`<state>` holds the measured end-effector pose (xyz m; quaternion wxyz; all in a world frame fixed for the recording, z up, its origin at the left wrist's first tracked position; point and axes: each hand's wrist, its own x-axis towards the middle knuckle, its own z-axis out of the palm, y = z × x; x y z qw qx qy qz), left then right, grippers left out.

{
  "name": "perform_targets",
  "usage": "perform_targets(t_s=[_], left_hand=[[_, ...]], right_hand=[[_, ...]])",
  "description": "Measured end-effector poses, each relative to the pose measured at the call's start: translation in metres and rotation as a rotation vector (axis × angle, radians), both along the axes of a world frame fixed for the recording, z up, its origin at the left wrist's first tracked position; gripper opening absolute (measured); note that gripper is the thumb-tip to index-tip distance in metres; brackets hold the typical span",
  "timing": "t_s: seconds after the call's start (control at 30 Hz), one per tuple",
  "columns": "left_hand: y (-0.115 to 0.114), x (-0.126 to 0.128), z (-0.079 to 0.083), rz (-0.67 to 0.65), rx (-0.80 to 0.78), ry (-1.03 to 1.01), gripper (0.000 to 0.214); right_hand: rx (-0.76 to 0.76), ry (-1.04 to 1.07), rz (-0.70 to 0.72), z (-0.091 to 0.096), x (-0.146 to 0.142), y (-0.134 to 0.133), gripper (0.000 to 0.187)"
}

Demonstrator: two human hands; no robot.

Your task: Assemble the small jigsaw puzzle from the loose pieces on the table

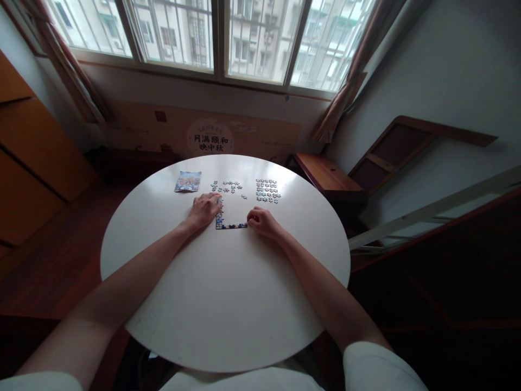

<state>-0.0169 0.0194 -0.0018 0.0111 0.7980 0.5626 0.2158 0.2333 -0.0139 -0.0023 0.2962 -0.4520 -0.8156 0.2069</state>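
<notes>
On the round white table (228,304) lies an L-shaped strip of joined puzzle pieces (228,224), one arm running up, one running right. My left hand (205,209) lies on the table with its fingers stretched against the upright arm of the strip. My right hand (260,220) rests curled at the right end of the bottom arm, fingers pressed together; what they pinch is too small to make out. Loose puzzle pieces (228,187) lie scattered just beyond the strip, and a denser group of puzzle pieces (267,191) sits to their right.
A small colourful picture card (188,181) lies at the table's far left. Behind the table stand a printed cardboard panel (211,136) under the window, a wooden cabinet (32,157) at left and a low wooden bench (325,176) at right.
</notes>
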Motion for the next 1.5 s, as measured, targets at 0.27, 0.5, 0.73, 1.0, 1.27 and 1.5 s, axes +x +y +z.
perform_targets(t_s=[0.27, 0.5, 0.73, 1.0, 1.27, 1.5], left_hand=[[0.002, -0.0007, -0.0026, -0.013, -0.003, 0.03, 0.035], [0.0016, 0.0004, -0.0017, -0.006, -0.009, 0.039, 0.034], [0.0018, 0.0005, -0.0011, -0.013, -0.001, 0.038, 0.035], [0.0023, -0.0005, -0.0011, -0.01, -0.002, 0.039, 0.036], [0.0013, 0.0006, -0.0002, -0.02, 0.003, 0.036, 0.034], [-0.0026, 0.0014, 0.0037, -0.05, 0.03, 0.051, 0.033]], right_hand=[[-0.006, 0.006, -0.007, 0.0001, -0.0005, 0.0, 0.018], [0.002, 0.006, -0.007, -0.0028, 0.0006, 0.0017, 0.018], [0.003, 0.004, -0.012, -0.0018, -0.0001, 0.0009, 0.018], [0.012, 0.006, -0.008, -0.0036, 0.0008, 0.0016, 0.018], [0.012, 0.013, -0.006, -0.0045, 0.001, 0.0028, 0.018], [0.002, 0.006, -0.006, -0.0032, 0.0001, 0.0021, 0.018]])
